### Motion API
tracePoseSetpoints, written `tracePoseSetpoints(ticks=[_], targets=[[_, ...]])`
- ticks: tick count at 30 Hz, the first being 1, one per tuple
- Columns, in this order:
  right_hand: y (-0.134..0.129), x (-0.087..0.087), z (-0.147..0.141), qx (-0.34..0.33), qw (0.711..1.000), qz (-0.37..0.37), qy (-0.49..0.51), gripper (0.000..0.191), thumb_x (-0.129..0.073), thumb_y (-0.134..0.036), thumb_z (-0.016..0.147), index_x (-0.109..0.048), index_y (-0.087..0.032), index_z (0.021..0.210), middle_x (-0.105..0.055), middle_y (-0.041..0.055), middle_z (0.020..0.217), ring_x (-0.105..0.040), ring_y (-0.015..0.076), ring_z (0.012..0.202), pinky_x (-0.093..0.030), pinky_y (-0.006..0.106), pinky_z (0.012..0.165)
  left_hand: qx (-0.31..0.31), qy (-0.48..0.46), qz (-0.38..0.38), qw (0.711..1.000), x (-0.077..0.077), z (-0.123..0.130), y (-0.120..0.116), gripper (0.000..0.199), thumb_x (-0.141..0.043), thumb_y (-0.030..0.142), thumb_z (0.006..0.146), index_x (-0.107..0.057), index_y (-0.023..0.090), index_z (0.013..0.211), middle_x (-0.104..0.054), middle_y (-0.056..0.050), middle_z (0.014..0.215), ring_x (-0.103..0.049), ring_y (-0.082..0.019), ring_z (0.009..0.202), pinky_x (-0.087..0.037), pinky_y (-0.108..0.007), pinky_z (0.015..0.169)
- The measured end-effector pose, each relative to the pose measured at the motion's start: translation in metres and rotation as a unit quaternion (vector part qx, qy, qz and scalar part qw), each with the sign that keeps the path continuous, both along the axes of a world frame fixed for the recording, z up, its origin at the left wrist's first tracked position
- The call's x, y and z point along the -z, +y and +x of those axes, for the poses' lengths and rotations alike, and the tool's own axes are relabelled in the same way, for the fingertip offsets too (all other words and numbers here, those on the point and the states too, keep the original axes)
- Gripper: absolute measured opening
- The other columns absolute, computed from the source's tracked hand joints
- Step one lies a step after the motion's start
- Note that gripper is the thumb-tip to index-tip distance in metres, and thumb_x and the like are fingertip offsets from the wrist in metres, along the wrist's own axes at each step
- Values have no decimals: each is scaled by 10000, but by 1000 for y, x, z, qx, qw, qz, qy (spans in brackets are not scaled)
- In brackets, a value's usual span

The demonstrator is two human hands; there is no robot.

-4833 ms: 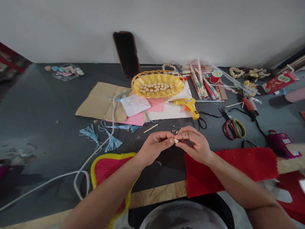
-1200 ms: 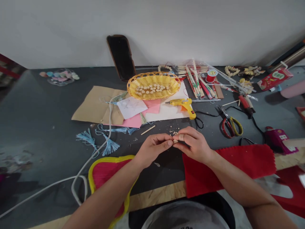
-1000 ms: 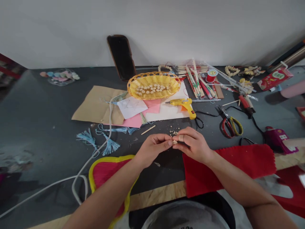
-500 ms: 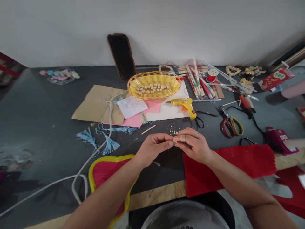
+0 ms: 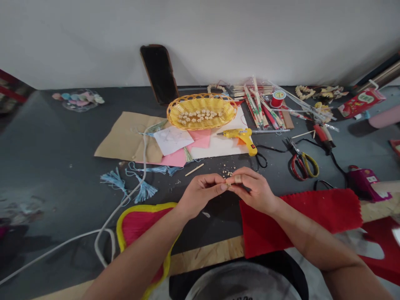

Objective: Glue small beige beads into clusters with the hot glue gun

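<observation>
**Left hand [image 5: 200, 193] and right hand [image 5: 254, 187] pinch one small pale piece [image 5: 228, 183]**

The fingers of both hands are closed and grasp it between the tips, above the dark table [image 5: 62, 166] (it is too small to tell its exact kind). Loose pale crumbs [image 5: 227, 173] lie just far of the hands, and red felt [image 5: 296, 221] lies near on the right.
</observation>
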State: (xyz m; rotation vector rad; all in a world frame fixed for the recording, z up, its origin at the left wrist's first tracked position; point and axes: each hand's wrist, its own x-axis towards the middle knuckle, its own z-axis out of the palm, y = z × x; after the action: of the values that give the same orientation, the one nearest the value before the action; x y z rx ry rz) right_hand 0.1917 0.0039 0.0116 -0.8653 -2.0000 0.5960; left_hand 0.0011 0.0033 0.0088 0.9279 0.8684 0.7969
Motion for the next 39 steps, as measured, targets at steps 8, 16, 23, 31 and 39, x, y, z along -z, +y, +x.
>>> tracePoseSetpoints(ticks=[8, 16, 23, 31, 39], targets=[[-1, -3, 1, 3, 1000, 2, 17, 160, -662, -175, 864, -665, -192, 1023, -692, 70, 887, -676, 157, 839, -596, 275, 749, -10, -22, -25, 999, -2, 0, 1, 172, -782, 310, 728, -740, 143, 732, -652, 0, 687, -518, -90, 655, -384, -209, 650], [-2, -7, -1, 18, 1000, -4, 13, 107, -657, -161, 859, -661, -187, 963, -690, 61, 848, -674, 155, 803, -591, 273, 721, -25, -34, -44, 998, -2, 0, 1, 205, -834, 291, 654, -749, 148, 773, -694, -20, 747, -573, -111, 708, -441, -228, 708], [-2, -4, 1, 6, 999, -20, 26, 157, -687, -170, 838, -651, -175, 990, -689, 73, 873, -667, 156, 801, -579, 249, 652, -20, -7, -21, 1000, -6, 1, 1, 191, -806, 307, 692, -739, 139, 752, -678, -21, 727, -560, -113, 696, -437, -236, 699], [-2, -7, 1, 5, 999, -18, 29, 118, -669, -161, 848, -665, -179, 964, -684, 63, 859, -661, 143, 781, -573, 245, 667, -16, 4, -10, 1000, -5, 1, 0, 222, -784, 346, 714, -729, 139, 771, -664, -17, 736, -547, -116, 705, -426, -238, 706], [0, -10, 5, -9, 997, -73, 9, 99, -561, -162, 904, -655, -177, 930, -675, 59, 826, -649, 144, 769, -552, 269, 692, 19, 131, 121, 984, -8, -1, 1, 231, -672, 372, 816, -688, 142, 806, -605, -25, 756, -517, -133, 709, -398, -244, 653]])
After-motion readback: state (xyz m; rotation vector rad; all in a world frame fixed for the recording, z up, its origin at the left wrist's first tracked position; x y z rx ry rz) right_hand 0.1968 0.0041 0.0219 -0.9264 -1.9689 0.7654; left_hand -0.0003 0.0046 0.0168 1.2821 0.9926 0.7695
